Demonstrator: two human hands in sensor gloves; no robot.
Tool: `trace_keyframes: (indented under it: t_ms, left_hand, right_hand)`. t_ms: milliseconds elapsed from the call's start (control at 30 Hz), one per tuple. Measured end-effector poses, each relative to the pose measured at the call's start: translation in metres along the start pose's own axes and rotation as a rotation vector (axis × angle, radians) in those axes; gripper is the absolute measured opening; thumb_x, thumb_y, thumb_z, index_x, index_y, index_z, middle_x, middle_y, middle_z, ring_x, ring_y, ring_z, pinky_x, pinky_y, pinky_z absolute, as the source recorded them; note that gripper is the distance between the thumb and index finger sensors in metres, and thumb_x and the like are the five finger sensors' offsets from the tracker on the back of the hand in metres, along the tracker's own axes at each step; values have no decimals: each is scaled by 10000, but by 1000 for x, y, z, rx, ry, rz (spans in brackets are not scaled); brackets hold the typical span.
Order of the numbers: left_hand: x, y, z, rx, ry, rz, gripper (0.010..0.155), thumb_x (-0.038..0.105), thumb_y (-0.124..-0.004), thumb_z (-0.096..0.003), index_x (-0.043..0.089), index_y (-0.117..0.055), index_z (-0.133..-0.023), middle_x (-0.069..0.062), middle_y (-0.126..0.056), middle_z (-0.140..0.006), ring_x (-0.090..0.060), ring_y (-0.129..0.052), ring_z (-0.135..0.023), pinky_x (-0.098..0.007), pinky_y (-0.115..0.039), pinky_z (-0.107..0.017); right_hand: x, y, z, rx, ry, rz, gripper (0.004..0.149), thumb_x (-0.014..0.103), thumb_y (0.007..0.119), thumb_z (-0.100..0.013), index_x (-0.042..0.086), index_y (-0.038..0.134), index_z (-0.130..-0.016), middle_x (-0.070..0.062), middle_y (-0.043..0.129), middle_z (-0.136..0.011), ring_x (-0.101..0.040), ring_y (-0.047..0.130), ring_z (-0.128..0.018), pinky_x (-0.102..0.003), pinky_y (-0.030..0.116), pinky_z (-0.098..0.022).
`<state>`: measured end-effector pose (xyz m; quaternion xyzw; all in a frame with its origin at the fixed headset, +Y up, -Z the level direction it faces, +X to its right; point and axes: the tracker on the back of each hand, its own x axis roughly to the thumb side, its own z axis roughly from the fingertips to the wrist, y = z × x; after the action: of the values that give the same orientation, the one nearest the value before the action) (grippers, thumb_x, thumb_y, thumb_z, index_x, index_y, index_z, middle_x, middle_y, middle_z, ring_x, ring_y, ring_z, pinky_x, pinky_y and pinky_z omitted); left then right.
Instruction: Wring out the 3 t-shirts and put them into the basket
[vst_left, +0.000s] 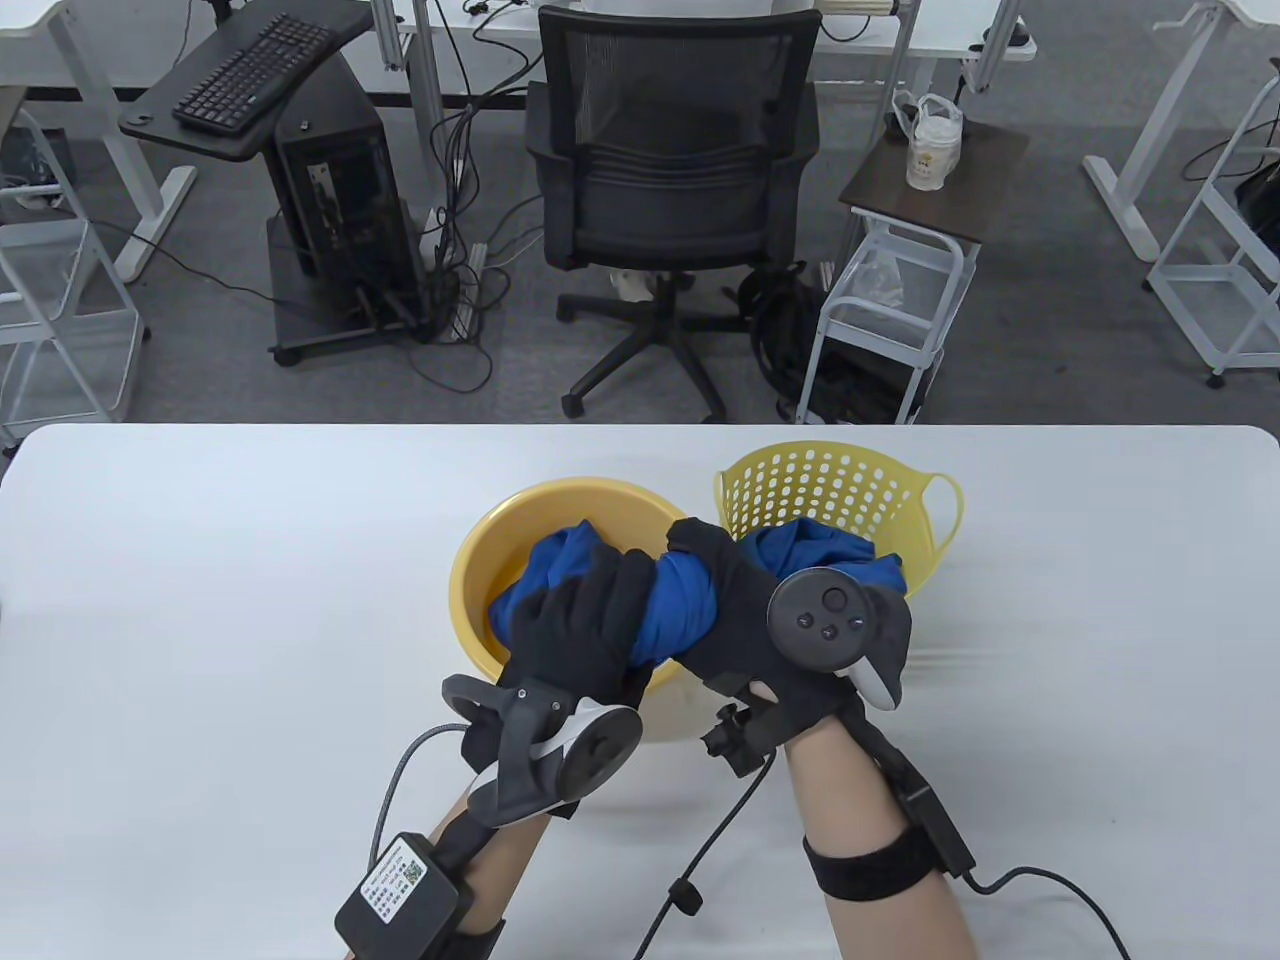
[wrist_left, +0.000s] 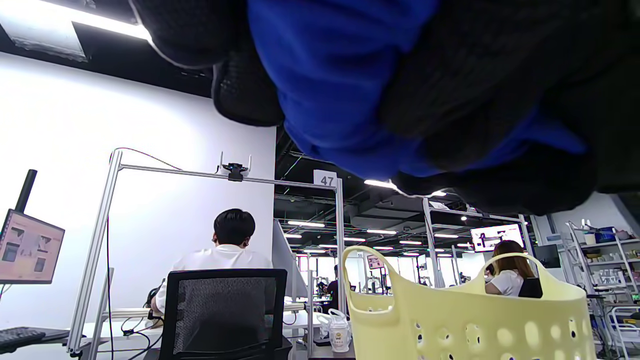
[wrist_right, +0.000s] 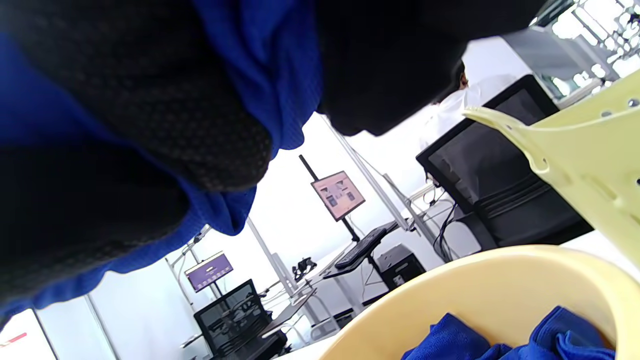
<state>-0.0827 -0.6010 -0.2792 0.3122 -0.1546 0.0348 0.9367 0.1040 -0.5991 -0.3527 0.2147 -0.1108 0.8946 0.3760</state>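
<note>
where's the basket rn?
Table view: the basket stands at centre-right, just right of the yellow basin, behind the right hand, with blue cloth in it.

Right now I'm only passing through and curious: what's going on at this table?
A person is wringing a blue t-shirt over the yellow bowl. The left hand and the right hand both grip the twisted cloth, held above the bowl. More blue cloth lies in the bowl, and some blue fabric is already in the perforated basket beside it.
</note>
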Motion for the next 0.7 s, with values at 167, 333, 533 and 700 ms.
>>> trace_keyframes:
  t_ms: [167,333,533,700]
  left_hand:
    - [5,14,1,37,-2,6,909,455,-985,-490,285,-382,-1148,-48,-667,-1158,-283,-898,-863,-524,-743,-655]
    - [0,9,0,16,1,16,906,452,-992,-483,304,-396,-1149,-42,-670,-1162,-285,-901,-863,-530,-745,-651]
    - [0,9,-1,17,2,29,904,450,-984,-493,313,-379,-1152,-32,-648,-1176,-286,-888,-879,-528,-734,-665]
    - [2,4,-1,16,-1,25,908,451,-976,-498,298,-367,-1154,-42,-641,-1175,-287,-888,-878,-528,-735,-661]
  right_hand:
    - [9,-11,5,-23,-27,2,902,304,1067,-398,217,471,-1070,-228,855,-743,-283,957,-259,-311,821,-152]
    - [4,-4,3,-16,6,-9,902,307,1066,-404,210,467,-1071,-231,851,-742,-278,958,-254,-306,822,-147]
    - [7,-7,5,-35,8,8,905,308,1066,-401,205,467,-1072,-233,852,-735,-276,956,-247,-305,820,-140]
    - [3,-6,4,-25,22,8,906,302,1068,-403,206,466,-1073,-240,848,-738,-281,953,-249,-310,818,-144]
